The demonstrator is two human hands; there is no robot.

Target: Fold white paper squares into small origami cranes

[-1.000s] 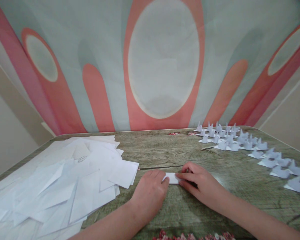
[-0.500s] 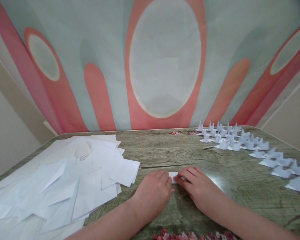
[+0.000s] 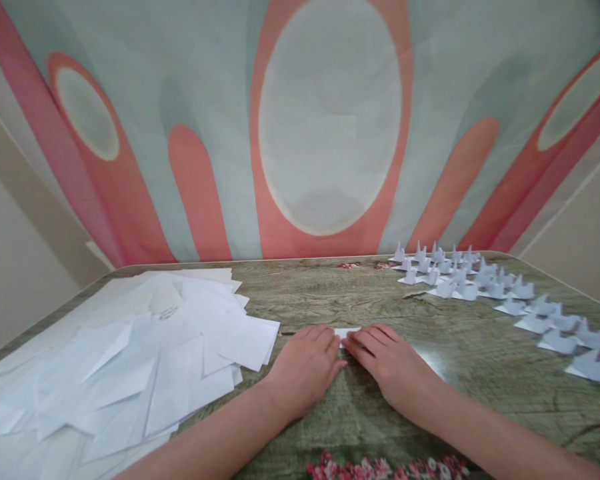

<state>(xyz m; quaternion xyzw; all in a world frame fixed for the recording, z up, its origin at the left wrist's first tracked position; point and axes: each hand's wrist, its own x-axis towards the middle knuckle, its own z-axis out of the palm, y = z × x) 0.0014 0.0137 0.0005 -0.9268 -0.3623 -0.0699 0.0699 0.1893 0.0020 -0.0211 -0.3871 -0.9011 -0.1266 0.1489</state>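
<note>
A small piece of folded white paper [image 3: 345, 333] lies on the table between my hands, with only a narrow strip of it showing. My left hand [image 3: 304, 368] covers its left end, fingers together and pressing down on it. From the other side, my right hand [image 3: 391, 360] presses on the right end, its fingertips close to my left fingers. The ends of the paper are hidden under both hands.
To the left spreads a large heap of loose white paper sheets [image 3: 190, 373]. Rows of small white folded paper birds [image 3: 465, 288] stand along the right side of the wood-patterned table [image 3: 300, 293]. A patterned backdrop [image 3: 330, 247] hangs behind the far edge.
Both hands and the paper have shifted slightly away from me. My right fingers have straightened and flattened onto the paper, and the left thumb sticks out a little more.
</note>
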